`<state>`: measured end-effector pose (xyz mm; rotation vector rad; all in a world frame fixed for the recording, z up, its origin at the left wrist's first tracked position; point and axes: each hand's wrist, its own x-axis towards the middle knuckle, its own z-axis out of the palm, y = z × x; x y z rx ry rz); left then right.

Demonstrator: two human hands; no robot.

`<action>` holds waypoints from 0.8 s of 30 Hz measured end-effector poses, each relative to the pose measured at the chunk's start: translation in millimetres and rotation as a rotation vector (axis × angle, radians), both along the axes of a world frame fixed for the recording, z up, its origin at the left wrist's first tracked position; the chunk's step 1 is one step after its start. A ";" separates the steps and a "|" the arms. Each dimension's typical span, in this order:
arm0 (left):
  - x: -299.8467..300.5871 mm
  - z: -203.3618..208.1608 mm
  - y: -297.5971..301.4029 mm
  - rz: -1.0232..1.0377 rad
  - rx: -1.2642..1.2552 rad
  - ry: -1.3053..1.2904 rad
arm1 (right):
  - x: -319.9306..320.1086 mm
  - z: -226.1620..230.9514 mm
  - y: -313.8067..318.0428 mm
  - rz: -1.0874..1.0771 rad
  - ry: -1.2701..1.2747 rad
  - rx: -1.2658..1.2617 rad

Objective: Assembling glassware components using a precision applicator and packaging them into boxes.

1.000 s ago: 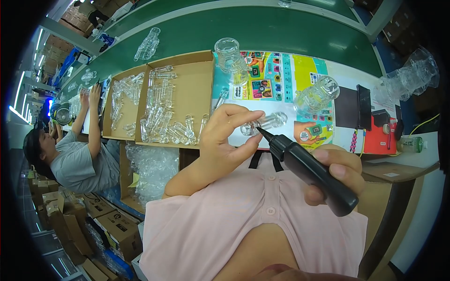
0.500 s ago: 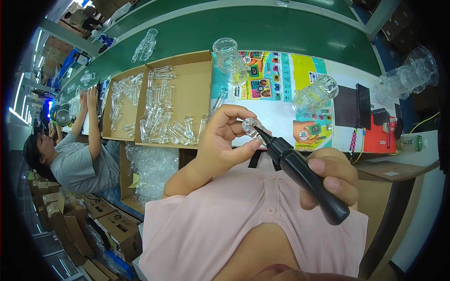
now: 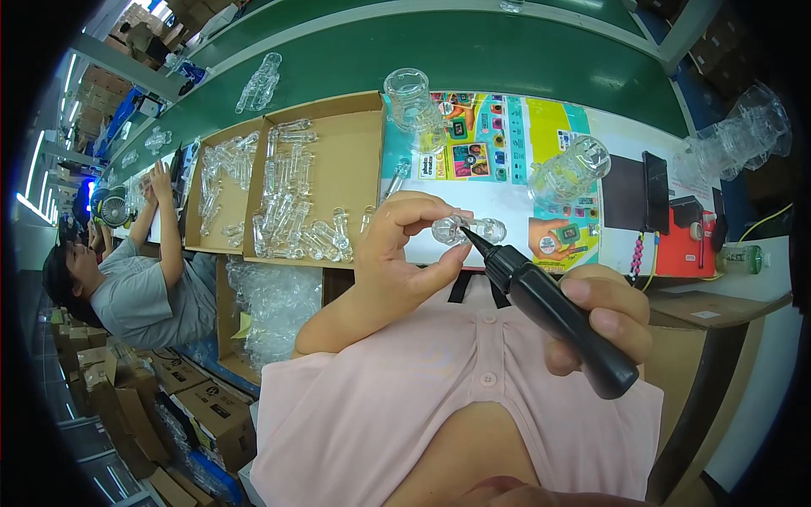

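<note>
My left hand [image 3: 411,245] pinches one rounded end of a small clear plastic piece [image 3: 486,230] between thumb and fingers; its other end points right. In my right hand [image 3: 604,319] is a black squeeze bottle [image 3: 557,313] with a tapered nozzle, tilted so the tip meets or nearly meets the clear piece beside my left fingertips. I cannot tell whether the tip touches. Beyond my hands, clear cup-like parts [image 3: 570,167] stand on a colourful printed sheet [image 3: 515,127], another of them [image 3: 410,97] farther back. A loose clear piece [image 3: 397,177] lies near the box edge.
Left of me, a divided cardboard box [image 3: 338,106] holds many clear pieces [image 3: 291,203]. A phone [image 3: 655,190] and a red item [image 3: 688,241] lie at right, near stacked clear parts [image 3: 735,135]. A co-worker in a grey shirt [image 3: 156,296] sits at left, by a small fan [image 3: 112,209].
The clear piece has turned in my left hand, from end-on to lying lengthwise toward the right. The bottle has shifted slightly right, its tip still at the piece.
</note>
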<state>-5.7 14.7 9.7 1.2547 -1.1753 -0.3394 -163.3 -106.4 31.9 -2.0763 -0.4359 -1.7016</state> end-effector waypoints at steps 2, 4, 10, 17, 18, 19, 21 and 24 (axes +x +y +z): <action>-0.7 2.0 -0.4 0.049 0.003 -0.079 | -0.8 0.0 -1.0 -0.011 -0.032 -0.029; -1.2 2.8 -0.9 0.102 -0.016 -0.173 | -5.0 3.3 1.3 -0.016 0.054 0.050; 0.1 3.5 -2.7 0.124 -0.048 -0.241 | -28.6 21.9 11.7 0.018 0.385 0.468; -3.8 1.9 -4.3 0.115 -0.025 -0.194 | -6.5 15.2 -1.2 -0.042 0.274 0.998; -4.4 0.7 -5.3 0.107 -0.025 -0.173 | -4.1 19.2 -2.0 0.004 0.267 1.076; -4.9 0.1 -6.2 0.098 -0.025 -0.153 | -2.5 18.2 -5.4 0.004 0.266 1.076; -6.1 0.7 -7.4 0.092 -0.014 -0.131 | 0.2 14.5 -13.8 0.162 0.096 1.229; -7.7 -1.4 -9.9 0.048 0.002 -0.046 | 0.9 13.3 -24.8 0.434 -0.109 1.367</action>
